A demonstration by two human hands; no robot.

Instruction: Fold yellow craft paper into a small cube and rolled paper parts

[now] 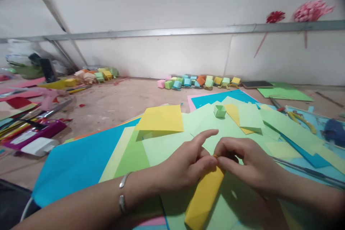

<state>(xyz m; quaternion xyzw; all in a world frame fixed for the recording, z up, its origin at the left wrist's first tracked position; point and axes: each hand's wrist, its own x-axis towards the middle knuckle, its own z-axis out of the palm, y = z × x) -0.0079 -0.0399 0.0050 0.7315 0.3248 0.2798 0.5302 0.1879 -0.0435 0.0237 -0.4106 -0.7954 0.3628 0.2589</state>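
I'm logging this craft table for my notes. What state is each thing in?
yellow paper strip: folded long, top end pinched between both hands.
left hand: grip shut on the yellow paper strip, index finger stretched out.
right hand: grip shut on the same end.
small green box: folded up, open on top, standing on the sheets.
row of paper boxes: folded, lined up along the wall.

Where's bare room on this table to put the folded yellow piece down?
Bare tabletop lies between the paper pile, the row of small paper boxes by the wall and the pens at left. The big blue sheet left of your left hand is also flat and uncovered. Crowded: the left edge, and the tools at right.
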